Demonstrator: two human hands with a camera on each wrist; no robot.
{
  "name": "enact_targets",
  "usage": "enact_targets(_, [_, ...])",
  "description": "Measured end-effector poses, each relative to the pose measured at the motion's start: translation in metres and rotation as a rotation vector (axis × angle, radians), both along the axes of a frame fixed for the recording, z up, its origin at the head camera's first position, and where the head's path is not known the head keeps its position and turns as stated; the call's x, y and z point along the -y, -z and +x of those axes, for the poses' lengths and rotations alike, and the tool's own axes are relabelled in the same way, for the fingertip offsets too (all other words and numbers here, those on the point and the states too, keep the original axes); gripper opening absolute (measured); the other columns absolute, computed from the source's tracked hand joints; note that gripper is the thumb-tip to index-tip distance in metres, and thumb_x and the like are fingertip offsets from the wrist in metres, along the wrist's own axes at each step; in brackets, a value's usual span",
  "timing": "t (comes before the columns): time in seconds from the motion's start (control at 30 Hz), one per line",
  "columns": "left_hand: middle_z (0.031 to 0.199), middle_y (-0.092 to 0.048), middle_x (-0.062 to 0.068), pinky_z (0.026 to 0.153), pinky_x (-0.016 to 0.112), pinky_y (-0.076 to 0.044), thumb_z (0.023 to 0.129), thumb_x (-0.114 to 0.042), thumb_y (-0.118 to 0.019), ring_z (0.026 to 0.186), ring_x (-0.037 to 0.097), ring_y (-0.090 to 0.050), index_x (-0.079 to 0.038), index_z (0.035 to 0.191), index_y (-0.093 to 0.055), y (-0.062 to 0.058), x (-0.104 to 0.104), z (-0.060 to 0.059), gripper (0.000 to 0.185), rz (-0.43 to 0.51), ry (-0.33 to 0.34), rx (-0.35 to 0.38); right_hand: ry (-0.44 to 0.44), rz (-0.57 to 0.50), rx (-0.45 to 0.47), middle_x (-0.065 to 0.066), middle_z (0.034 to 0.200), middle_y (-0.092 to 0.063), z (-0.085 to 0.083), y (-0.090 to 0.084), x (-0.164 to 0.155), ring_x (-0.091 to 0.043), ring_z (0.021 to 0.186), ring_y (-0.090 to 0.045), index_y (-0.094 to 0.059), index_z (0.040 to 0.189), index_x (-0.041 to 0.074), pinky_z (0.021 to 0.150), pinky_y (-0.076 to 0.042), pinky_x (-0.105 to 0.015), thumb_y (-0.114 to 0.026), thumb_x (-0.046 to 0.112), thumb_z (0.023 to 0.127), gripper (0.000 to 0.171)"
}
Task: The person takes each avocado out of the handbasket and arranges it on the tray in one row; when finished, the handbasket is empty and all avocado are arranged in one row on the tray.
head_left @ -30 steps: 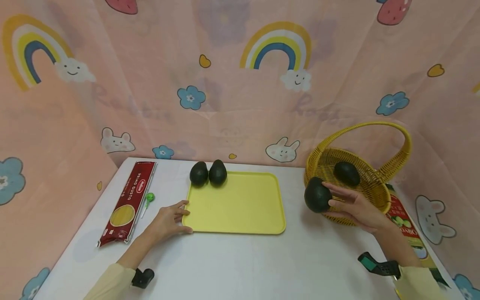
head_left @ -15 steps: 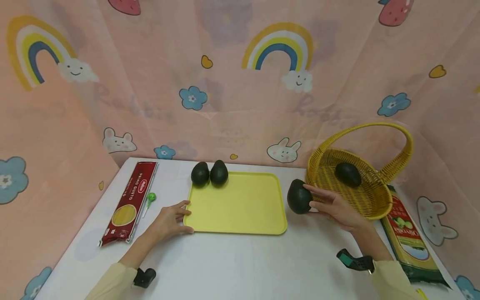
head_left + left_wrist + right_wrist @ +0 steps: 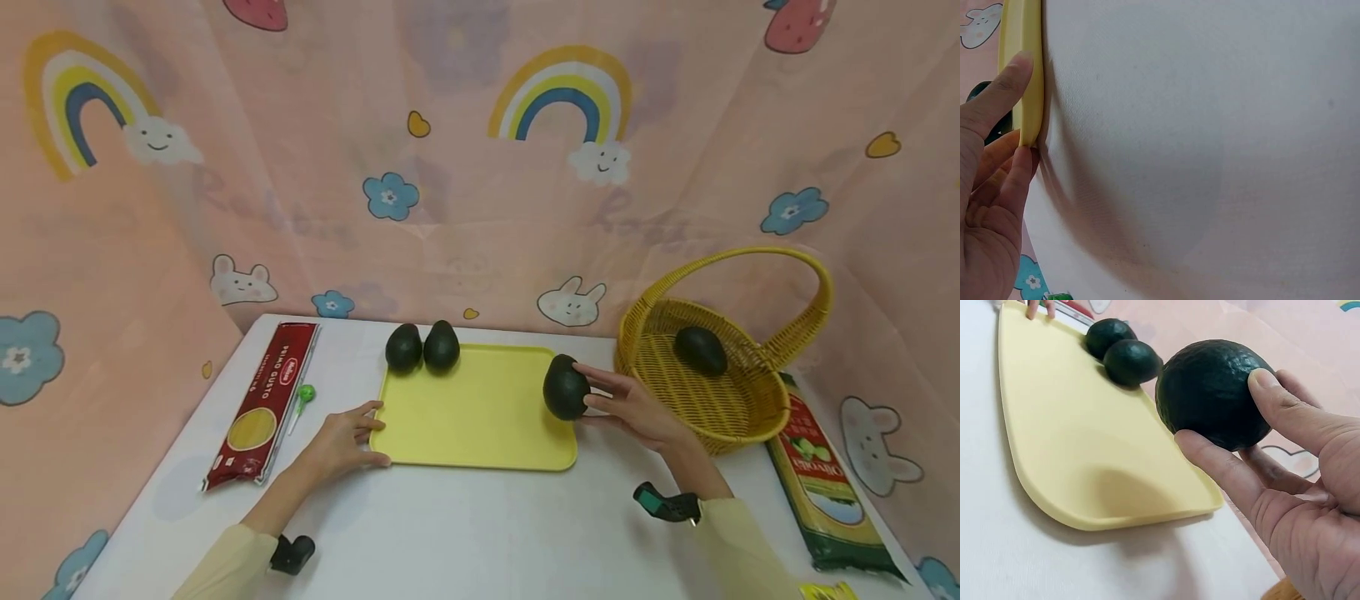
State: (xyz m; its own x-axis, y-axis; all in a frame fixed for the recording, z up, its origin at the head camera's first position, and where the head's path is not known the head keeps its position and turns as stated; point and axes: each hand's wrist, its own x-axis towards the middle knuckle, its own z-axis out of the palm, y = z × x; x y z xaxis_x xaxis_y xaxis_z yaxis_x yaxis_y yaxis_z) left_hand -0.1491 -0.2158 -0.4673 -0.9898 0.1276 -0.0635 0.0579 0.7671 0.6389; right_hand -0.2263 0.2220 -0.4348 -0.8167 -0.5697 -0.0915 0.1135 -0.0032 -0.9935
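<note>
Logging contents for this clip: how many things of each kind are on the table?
Avocados: 4 (held, two on tray, one in basket)
Yellow tray: 1
Wicker basket: 1
Pasta packs: 2 (red, green)
Green lollipop: 1
Total: 9

Spaghetti pack (image 3: 261,403), green lollipop (image 3: 301,395)

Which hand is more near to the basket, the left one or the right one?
The right hand is nearer: it holds an avocado over the tray's right edge, just left of the basket. The left hand rests on the tray's far left edge.
</note>
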Motion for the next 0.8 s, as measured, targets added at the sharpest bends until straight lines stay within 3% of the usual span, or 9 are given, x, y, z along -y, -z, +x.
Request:
enact_targets(0.2, [0.134, -0.056, 0.015, 0.092, 0.036, -0.053, 0.066, -0.021, -0.088, 0.111, 0.030, -0.062, 0.000, 0.123, -0.062, -0.002, -0.001, -0.002, 0.066, 0.009, 0.007, -0.004, 0.005, 0.000, 0.043, -0.024, 0.156, -0.012, -0.007, 0.003, 0.014, -0.031, 0.123, -0.051, -0.043, 0.146, 0.014, 0.095, -0.047, -0.050, -0.055, 0.002, 0.096, 0.052])
enact_targets(0.4, [0.138, -0.052, 0.014, 0.092, 0.035, -0.053, 0.066, -0.021, -0.088, 0.112, 0.029, -0.062, 0.000, 0.120, -0.065, -0.003, 0.000, -0.003, 0.062, 0.011, 0.014, -0.008, 0.028, -0.003, 0.063, -0.024, 0.156, -0.012, -0.016, 0.005, 0.027, -0.049, 0.132, -0.033, -0.038, 0.148, 0.010, 0.093, -0.050, -0.046, -0.055, 0.000, 0.096, 0.056])
enact_targets(0.53, [0.133, -0.057, 0.013, 0.092, 0.036, -0.053, 0.066, -0.021, -0.088, 0.111, 0.029, -0.062, -0.001, 0.124, -0.062, -0.003, 0.001, -0.002, 0.067, 0.008, 0.001, -0.001, 0.018, -0.006, 0.035, -0.026, 0.156, -0.011, -0.023, 0.007, 0.034, -0.051, 0.133, -0.031, -0.035, 0.148, 0.008, 0.093, -0.050, -0.046, -0.055, 0.000, 0.095, 0.057])
enact_targets(0.67, [0.117, -0.067, 0.012, 0.090, 0.037, -0.054, 0.065, -0.022, -0.089, 0.108, 0.029, -0.064, -0.003, 0.135, -0.052, -0.001, 0.001, -0.001, 0.082, 0.004, -0.012, 0.012, 0.003, -0.001, 0.018, -0.025, 0.156, -0.012, -0.032, 0.011, 0.039, -0.047, 0.132, -0.034, -0.034, 0.148, 0.007, 0.094, -0.049, -0.048, -0.056, 0.002, 0.095, 0.058])
enact_targets(0.8, [0.114, -0.068, 0.012, 0.090, 0.037, -0.054, 0.064, -0.021, -0.089, 0.107, 0.029, -0.064, -0.003, 0.136, -0.051, 0.001, 0.000, 0.001, 0.084, 0.013, -0.011, 0.016, 0.009, 0.008, 0.031, -0.022, 0.156, -0.016, -0.041, 0.014, 0.041, -0.042, 0.130, -0.040, -0.032, 0.149, 0.004, 0.094, -0.049, -0.048, -0.056, 0.000, 0.095, 0.059])
